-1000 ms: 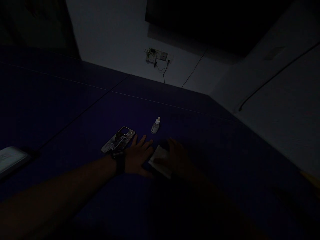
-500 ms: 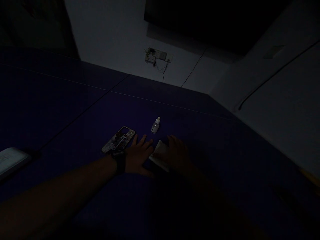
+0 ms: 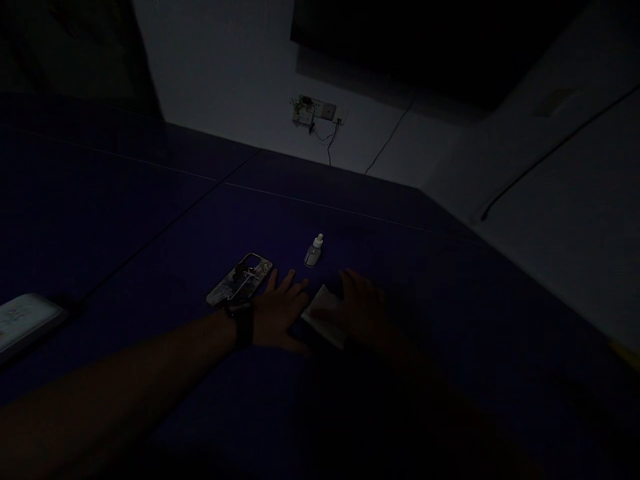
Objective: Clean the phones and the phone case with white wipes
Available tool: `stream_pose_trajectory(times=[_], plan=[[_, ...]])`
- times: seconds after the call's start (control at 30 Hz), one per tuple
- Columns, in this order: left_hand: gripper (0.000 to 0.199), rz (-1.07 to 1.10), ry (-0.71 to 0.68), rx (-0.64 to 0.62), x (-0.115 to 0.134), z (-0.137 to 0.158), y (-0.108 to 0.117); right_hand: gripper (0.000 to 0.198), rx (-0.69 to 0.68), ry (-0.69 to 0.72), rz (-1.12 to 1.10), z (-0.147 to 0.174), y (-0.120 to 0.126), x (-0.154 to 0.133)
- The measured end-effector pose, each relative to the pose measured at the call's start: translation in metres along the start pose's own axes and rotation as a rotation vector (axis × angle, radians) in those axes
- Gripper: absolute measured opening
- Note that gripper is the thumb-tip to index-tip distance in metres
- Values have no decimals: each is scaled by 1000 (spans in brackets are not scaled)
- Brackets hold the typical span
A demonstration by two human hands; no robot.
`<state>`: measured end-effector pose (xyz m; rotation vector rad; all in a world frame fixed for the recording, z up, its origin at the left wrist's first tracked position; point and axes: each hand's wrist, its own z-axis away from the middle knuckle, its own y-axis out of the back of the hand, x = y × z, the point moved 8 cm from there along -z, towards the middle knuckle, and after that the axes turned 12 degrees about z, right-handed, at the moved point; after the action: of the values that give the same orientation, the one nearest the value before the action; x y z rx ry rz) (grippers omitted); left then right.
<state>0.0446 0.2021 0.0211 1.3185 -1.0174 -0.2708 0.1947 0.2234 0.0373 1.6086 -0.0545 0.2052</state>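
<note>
The room is very dim. My left hand (image 3: 280, 312) lies flat on the dark blue surface (image 3: 210, 393) with its fingers spread, a black watch (image 3: 243, 322) on its wrist. Just left of its fingertips is a phone case (image 3: 240, 280) with a dark printed picture and a camera cutout. My right hand (image 3: 363, 307) is closed over a folded pale cloth or tissue (image 3: 326, 313), pressing it to the surface; shadow hides part of the grip. Beyond both hands, a small clear dropper bottle (image 3: 313, 253) with a white top stands upright.
A white box-like object (image 3: 27, 323) sits at the left edge. At the back, a pale wall carries power sockets (image 3: 323, 109) with cables, under a large dark screen (image 3: 425, 47). A black cable (image 3: 550, 157) runs along the right wall.
My right hand has shifted slightly to the right with the pale cloth or tissue. My left hand stays flat in place, and the view has moved a little.
</note>
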Motion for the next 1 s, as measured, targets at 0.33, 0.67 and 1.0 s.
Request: stream_pose_trajectory(times=[0.33, 0.67, 1.0], plan=[[93, 9, -9, 12, -2, 0, -2, 104, -49, 134, -29, 11, -8, -24], [94, 1, -8, -2, 0, 0, 1, 97, 12, -16, -9, -5, -5, 0], [86, 18, -34, 41, -1, 1, -1, 105, 93, 95, 41, 28, -7, -2]])
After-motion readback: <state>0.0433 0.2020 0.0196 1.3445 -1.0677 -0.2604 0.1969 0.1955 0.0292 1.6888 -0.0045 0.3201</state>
